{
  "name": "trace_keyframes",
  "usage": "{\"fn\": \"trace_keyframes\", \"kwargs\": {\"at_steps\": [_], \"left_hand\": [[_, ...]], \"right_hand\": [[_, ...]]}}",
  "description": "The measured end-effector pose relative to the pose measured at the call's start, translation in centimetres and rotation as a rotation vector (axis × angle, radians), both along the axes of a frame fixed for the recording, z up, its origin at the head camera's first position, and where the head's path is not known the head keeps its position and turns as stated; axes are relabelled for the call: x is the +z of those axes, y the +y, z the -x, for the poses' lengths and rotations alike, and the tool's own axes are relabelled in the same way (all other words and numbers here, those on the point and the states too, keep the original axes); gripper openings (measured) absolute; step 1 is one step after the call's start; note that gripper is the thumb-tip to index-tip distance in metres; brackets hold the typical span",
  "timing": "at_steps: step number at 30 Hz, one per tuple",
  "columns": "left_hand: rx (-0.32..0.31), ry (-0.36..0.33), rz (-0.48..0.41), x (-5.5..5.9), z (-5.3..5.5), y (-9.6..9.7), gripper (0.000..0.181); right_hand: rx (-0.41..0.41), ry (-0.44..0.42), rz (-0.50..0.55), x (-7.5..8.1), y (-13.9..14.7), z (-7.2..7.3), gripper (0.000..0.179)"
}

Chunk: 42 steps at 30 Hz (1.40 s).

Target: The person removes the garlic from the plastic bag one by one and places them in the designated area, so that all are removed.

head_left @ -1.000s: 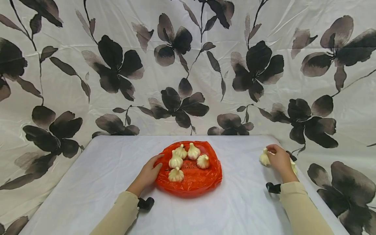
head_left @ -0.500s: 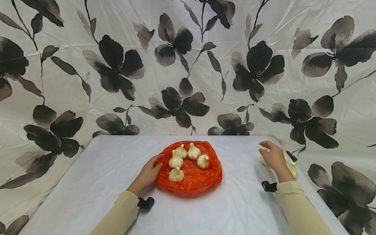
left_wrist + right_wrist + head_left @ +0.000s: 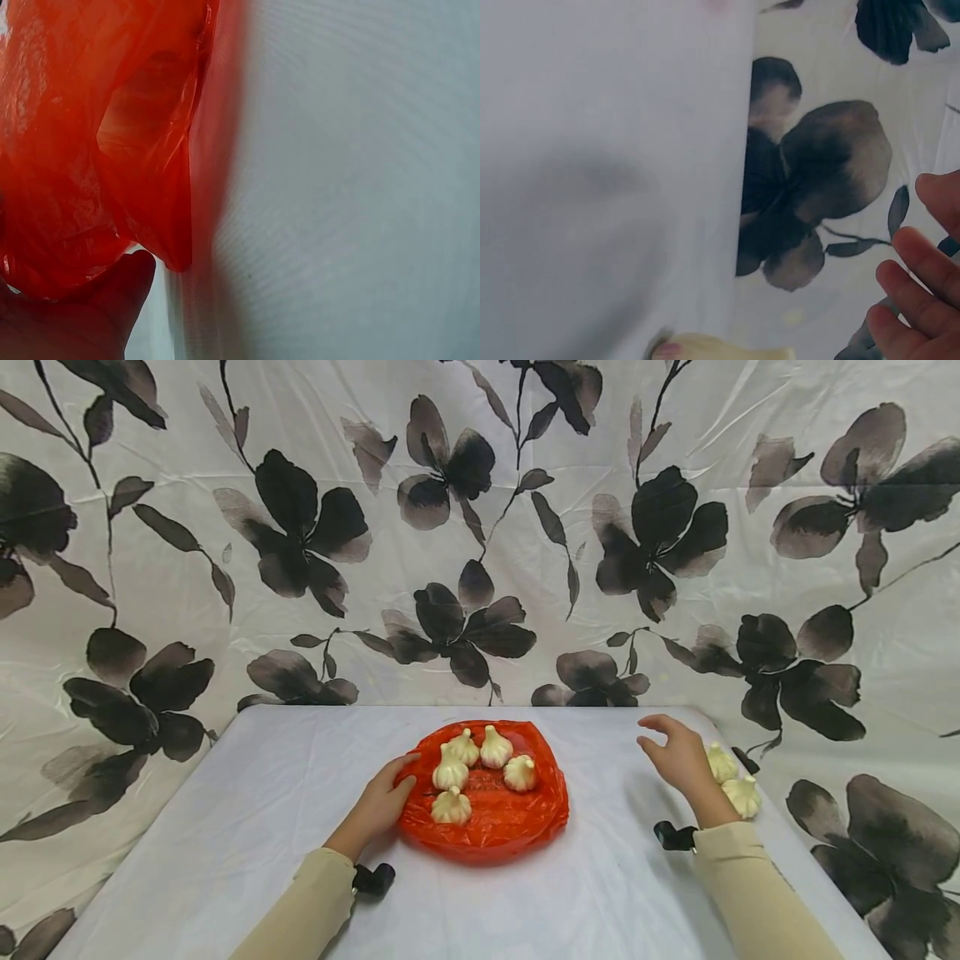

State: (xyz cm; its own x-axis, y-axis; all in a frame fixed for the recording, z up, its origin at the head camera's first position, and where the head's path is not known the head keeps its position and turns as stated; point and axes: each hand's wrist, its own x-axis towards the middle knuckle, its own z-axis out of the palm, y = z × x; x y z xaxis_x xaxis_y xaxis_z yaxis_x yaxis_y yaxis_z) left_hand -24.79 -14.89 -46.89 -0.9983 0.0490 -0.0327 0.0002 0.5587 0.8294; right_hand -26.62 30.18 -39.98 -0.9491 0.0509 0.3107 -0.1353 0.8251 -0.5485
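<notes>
At six o'clock in the head view, the red bag (image 3: 491, 835) looks like thin plastic film, glossy, slightly see-through and crinkled, with highlights along its folds. The garlic bulbs (image 3: 496, 748) on it have smooth, lightly ridged skins, nearly matt; the pair of bulbs (image 3: 741, 797) at four o'clock shares that finish. The tabletop covering (image 3: 525, 910) looks like smooth, matt cloth with soft creases. From nine through twelve to three o'clock, the flower-printed backdrop (image 3: 547, 560) is a wrinkled sheet with a satiny shine. The sleeves (image 3: 303, 902) at seven and four o'clock are matt cloth; the wrist cameras (image 3: 372, 881) look like smooth black plastic.
</notes>
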Motion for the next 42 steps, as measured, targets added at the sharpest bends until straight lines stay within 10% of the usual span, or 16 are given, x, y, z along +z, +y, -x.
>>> {"fn": "trace_keyframes", "kwargs": {"at_steps": [42], "left_hand": [[-0.017, 0.027, -0.016, 0.3, -0.4, -0.1, 0.046]], "right_hand": [[0.316, 0.067, -0.025, 1.0, -10.8, -1.3, 0.033]]}}
